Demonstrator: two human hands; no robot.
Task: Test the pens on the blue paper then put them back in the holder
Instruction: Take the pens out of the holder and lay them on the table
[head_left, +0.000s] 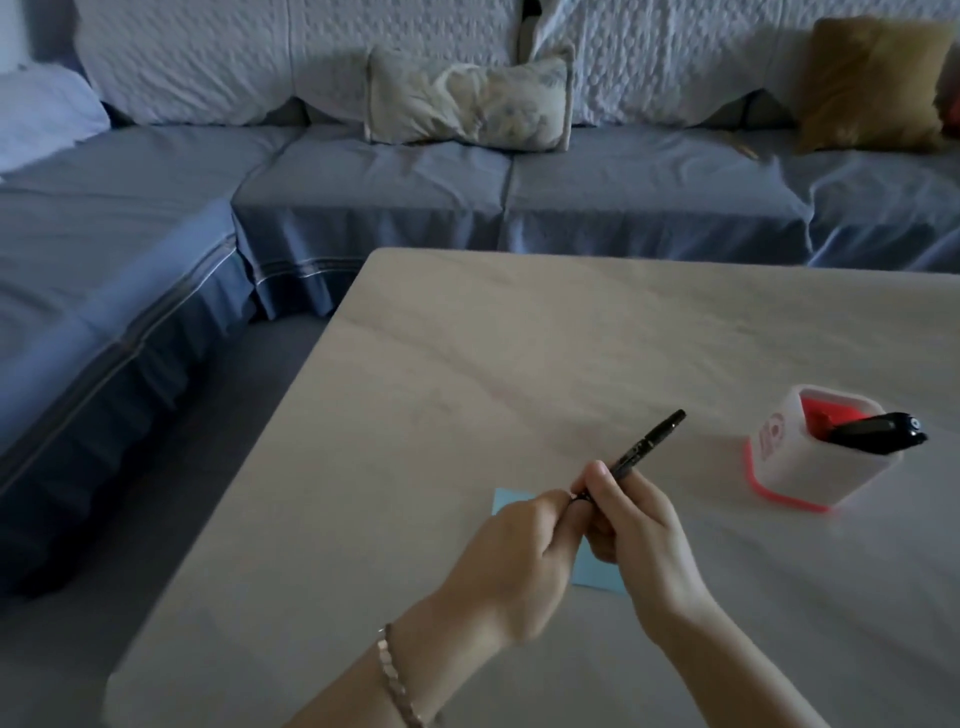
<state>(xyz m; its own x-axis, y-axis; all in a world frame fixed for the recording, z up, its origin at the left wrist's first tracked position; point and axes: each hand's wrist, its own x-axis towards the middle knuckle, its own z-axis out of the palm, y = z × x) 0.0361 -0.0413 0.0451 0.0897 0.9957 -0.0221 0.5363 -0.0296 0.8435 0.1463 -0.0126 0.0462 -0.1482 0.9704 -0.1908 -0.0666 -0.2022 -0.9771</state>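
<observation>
A thin black pen (649, 441) slants up and to the right above the table, and my right hand (631, 525) grips its lower part. My left hand (524, 540) pinches the pen's near end, fingertips touching the right hand; whether it holds a cap is hidden. Beneath both hands lies the blue paper (597, 574), mostly covered, with only a corner (506, 500) and its near edge showing. To the right stands the white holder (800, 467) with a red base and red lining. A thick black marker (878, 432) leans out of it to the right.
The beige table (519, 353) has its left edge running diagonally close to my left forearm. Beyond it stands a blue-covered corner sofa (363, 192) with a pale cushion (467, 98) and a brown cushion (867, 83).
</observation>
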